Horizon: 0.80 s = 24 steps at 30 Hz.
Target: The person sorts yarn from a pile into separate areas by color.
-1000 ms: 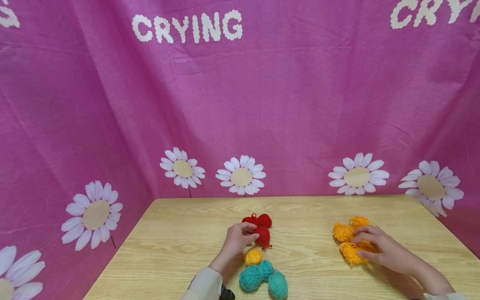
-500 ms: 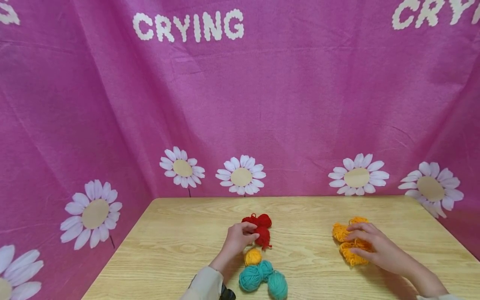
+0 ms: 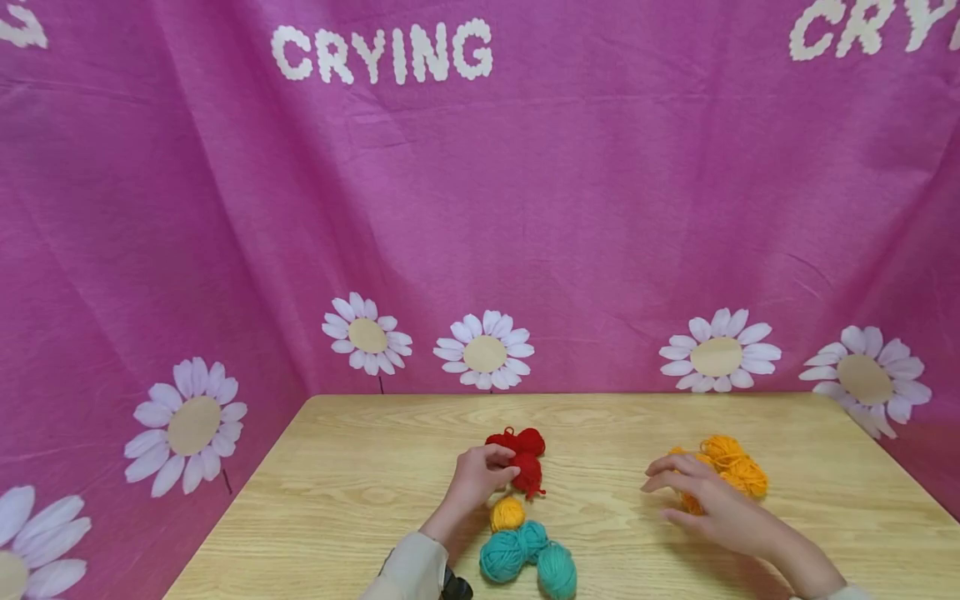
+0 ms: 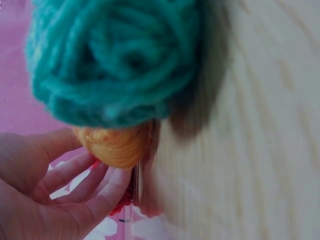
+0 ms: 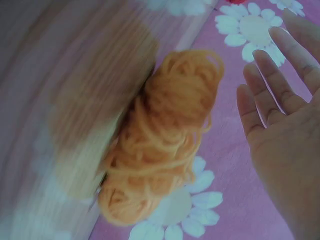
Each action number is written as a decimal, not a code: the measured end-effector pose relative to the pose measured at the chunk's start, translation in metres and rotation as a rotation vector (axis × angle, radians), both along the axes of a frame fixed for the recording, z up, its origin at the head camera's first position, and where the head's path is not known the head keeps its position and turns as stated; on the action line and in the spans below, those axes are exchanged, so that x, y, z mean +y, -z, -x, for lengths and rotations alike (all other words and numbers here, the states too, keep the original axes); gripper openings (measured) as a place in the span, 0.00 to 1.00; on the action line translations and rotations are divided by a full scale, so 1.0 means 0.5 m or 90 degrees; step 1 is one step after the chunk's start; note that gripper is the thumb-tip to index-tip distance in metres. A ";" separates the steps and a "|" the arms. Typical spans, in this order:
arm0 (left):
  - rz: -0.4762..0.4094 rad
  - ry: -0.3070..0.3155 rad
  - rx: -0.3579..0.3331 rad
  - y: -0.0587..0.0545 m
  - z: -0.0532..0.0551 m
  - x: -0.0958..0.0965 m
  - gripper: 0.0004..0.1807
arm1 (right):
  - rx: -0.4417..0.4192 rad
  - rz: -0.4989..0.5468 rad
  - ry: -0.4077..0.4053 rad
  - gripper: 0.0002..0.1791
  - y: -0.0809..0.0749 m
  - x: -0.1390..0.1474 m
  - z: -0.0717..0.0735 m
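At the middle of the table lies a cluster of red yarn balls [image 3: 528,472]. My left hand [image 3: 476,479] rests against its left side, with thumb and fingertips at the yarn. Just nearer, a small yellow-orange yarn ball [image 3: 507,514] sits beside several teal yarn balls [image 3: 501,556]. In the left wrist view a teal ball [image 4: 115,60] fills the foreground, and the fingers look loosely extended behind the small orange ball [image 4: 120,145]. On the right, my right hand [image 3: 712,504] hovers with spread fingers, partly hiding a group of orange yarn bundles [image 3: 742,475]. Nothing shows within its grasp.
Everything lies on a light wood-grain table [image 3: 360,500]. Behind and to the left hangs a pink-purple cloth [image 3: 585,208] with printed daisies and white lettering. A dark strap [image 3: 455,586] shows near the left wrist.
My right hand has moved left across the orange yarn, uncovering the bundles on its right side. The left hand and the red and teal yarn have stayed in place.
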<state>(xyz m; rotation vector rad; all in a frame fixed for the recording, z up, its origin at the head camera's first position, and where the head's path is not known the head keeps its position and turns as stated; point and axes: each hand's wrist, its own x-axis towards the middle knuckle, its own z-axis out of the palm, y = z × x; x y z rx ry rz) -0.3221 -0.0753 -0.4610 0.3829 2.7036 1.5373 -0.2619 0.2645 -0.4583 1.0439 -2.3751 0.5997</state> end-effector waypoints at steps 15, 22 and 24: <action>0.000 0.004 -0.005 0.004 -0.003 -0.003 0.13 | -0.076 0.004 -0.080 0.16 -0.009 -0.065 0.011; -0.004 0.003 -0.006 0.002 -0.002 -0.004 0.14 | -0.133 0.018 -0.129 0.13 -0.012 -0.104 0.026; -0.006 0.002 -0.005 0.001 -0.002 -0.004 0.13 | -0.142 0.022 -0.135 0.12 -0.014 -0.117 0.028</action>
